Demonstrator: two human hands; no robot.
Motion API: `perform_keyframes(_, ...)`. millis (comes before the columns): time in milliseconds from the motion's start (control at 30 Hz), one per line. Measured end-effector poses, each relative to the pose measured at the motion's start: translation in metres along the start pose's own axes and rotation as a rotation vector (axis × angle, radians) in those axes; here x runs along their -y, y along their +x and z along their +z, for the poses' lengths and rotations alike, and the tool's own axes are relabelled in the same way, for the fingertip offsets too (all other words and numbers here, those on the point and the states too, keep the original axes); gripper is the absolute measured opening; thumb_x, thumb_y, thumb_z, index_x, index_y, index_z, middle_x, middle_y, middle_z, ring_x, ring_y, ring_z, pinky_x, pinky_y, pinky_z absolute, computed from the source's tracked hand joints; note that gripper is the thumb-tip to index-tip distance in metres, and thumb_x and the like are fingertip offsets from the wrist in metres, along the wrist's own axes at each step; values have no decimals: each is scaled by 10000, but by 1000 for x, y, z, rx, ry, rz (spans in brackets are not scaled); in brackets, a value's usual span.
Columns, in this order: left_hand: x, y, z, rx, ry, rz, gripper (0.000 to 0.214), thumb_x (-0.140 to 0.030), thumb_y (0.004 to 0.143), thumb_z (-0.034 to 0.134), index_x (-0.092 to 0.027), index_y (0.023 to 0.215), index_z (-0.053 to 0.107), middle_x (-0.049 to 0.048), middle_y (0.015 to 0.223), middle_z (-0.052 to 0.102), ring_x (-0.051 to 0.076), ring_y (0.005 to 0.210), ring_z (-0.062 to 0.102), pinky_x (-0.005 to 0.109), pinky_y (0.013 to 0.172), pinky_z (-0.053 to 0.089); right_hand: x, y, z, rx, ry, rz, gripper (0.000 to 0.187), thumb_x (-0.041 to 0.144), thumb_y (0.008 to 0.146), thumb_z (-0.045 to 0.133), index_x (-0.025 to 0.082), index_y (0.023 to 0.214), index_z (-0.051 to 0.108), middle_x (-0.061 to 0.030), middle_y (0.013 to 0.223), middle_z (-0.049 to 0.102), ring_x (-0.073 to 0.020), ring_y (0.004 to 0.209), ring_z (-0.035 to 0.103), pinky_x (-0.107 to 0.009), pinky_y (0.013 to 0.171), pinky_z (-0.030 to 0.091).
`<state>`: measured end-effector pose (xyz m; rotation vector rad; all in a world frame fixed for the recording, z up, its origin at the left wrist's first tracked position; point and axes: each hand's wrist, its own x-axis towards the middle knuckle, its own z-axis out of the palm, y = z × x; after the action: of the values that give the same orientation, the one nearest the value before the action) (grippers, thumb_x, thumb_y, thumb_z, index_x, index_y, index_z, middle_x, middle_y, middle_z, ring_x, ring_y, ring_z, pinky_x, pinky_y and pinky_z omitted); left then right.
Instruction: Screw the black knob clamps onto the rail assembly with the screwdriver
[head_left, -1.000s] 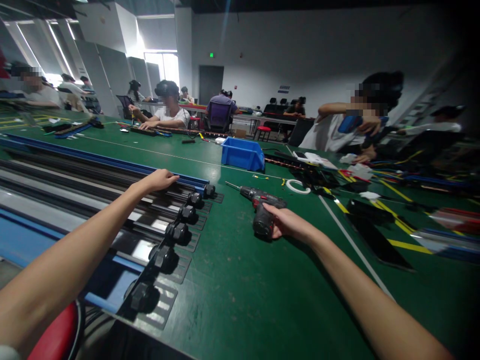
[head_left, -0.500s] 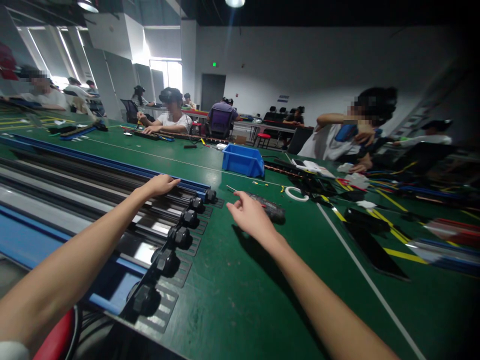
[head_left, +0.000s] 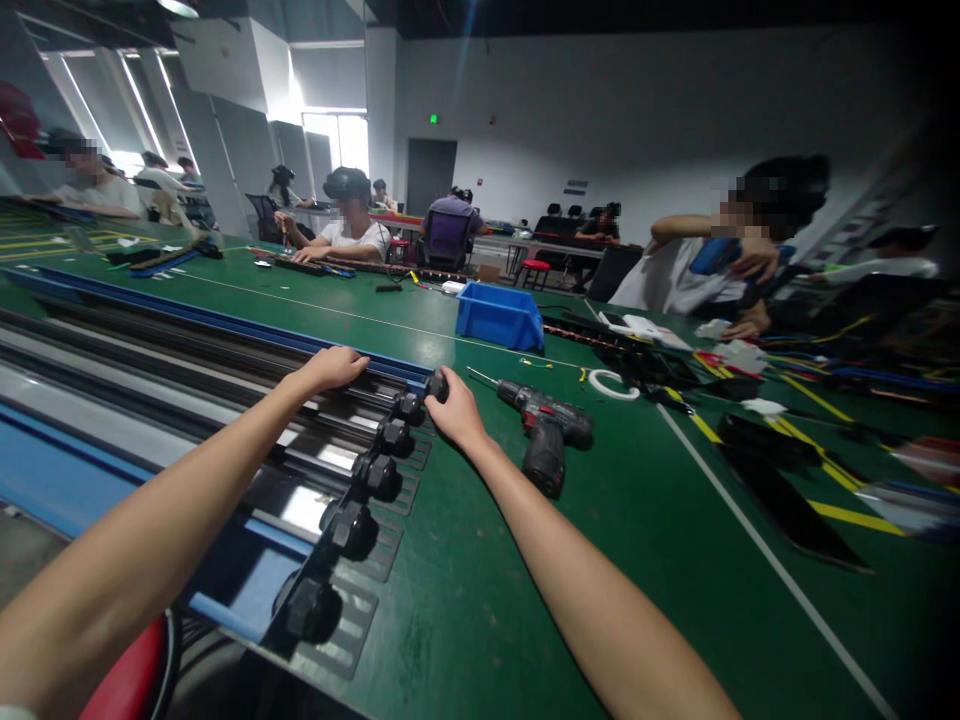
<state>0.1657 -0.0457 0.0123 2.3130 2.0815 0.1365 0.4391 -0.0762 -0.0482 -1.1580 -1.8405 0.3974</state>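
My left hand (head_left: 331, 367) rests palm down on a long blue rail (head_left: 225, 325), fingers curled over its edge near the rail's end. My right hand (head_left: 452, 408) is closed around the farthest black knob (head_left: 437, 385) in a row of several black knobs (head_left: 373, 477) at the ends of the black and grey rails. A red and black cordless drill (head_left: 546, 428) lies on the green table (head_left: 480, 590) just right of my right hand, untouched.
A blue bin (head_left: 499, 316) stands behind the drill, with a white ring (head_left: 609, 383) to its right. Cables, black bars and yellow strips clutter the right side. A person (head_left: 720, 260) works at the right; others sit at far tables.
My right hand let go of the drill, swept left across the table and closed on the farthest black knob. My left hand stayed on the blue rail.
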Motion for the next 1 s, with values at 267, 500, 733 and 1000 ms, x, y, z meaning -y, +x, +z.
perform_keyframes(267, -7, -6, -5, -33, -23, -26, 535, -531, 906, 352, -162, 783, 720, 162, 818, 724, 295, 838, 686, 310, 698, 446, -9, 5, -1, 22, 56, -7, 585, 167, 725, 629, 128, 1307, 584, -143, 1283, 641, -272, 1189, 604, -400, 1066, 448)
perform_keyframes(500, -9, -6, -6, -60, -22, -17, 478, -473, 882, 369, -171, 711, 697, 155, 763, 710, 290, 771, 672, 312, 661, 422, -12, 5, -4, 47, 84, -29, 575, 178, 742, 640, 130, 1311, 578, -135, 1284, 645, -265, 1188, 610, -401, 1057, 455)
perform_keyframes(733, -4, -2, -1, -82, -27, -5, 473, -489, 873, 365, -187, 677, 671, 131, 708, 684, 256, 684, 636, 299, 626, 389, -11, 5, -4, 51, 69, -58, 560, 159, 760, 624, 137, 1317, 576, -128, 1290, 643, -257, 1199, 606, -386, 1066, 448)
perform_keyframes(1000, -1, -2, -2, -82, 2, -35, 495, -529, 866, 368, -194, 685, 684, 147, 736, 692, 295, 751, 665, 314, 643, 415, -8, 10, -2, 80, 70, -43, 601, 188, 747, 676, 139, 1337, 572, -118, 1244, 670, -252, 1134, 640, -383, 1029, 475)
